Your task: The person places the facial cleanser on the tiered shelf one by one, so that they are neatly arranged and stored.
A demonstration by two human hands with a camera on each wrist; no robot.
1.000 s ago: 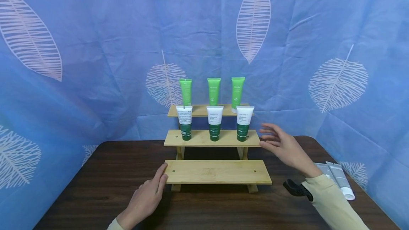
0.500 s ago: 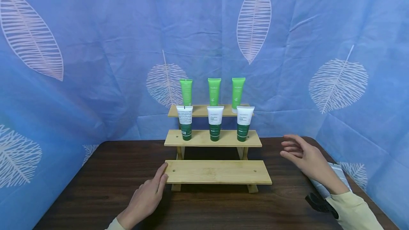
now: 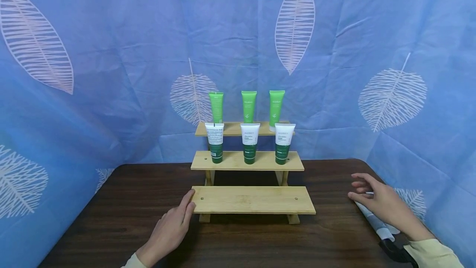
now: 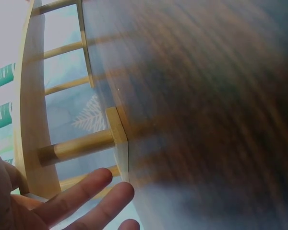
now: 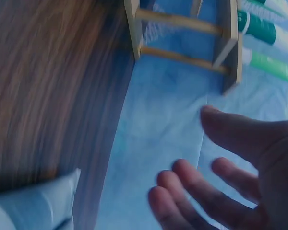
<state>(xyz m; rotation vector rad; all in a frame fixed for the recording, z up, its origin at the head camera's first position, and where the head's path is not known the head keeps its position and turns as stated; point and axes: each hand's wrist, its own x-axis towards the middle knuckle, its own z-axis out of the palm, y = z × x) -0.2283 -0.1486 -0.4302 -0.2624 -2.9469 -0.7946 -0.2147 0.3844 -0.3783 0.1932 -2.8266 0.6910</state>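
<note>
Right grip [image 3: 384, 204] has shifted further right, fingers loosely parted and empty, grey tubes [image 3: 372, 220] lying beneath it.

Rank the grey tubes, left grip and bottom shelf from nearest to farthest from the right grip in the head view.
1. Grey tubes: right side of the table.
2. Bottom shelf: mid-table.
3. Left grip: at the shelf's left end.

Between the left hand [image 3: 167, 227] and the right hand [image 3: 383, 202], a stand [image 3: 284, 178] sits on the table [image 3: 100, 222]. The left hand touches the left end of its bottom shelf [image 3: 253, 199]. Farther from both hands, the middle shelf [image 3: 231, 161] bears three upright tubes [image 3: 250, 142]; behind them, the top shelf [image 3: 232, 129] bears three more tubes [image 3: 248, 106]. Lying tubes [image 3: 374, 221] rest partly hidden beneath the right hand. A curtain [image 3: 145, 53] hangs beyond.
</note>
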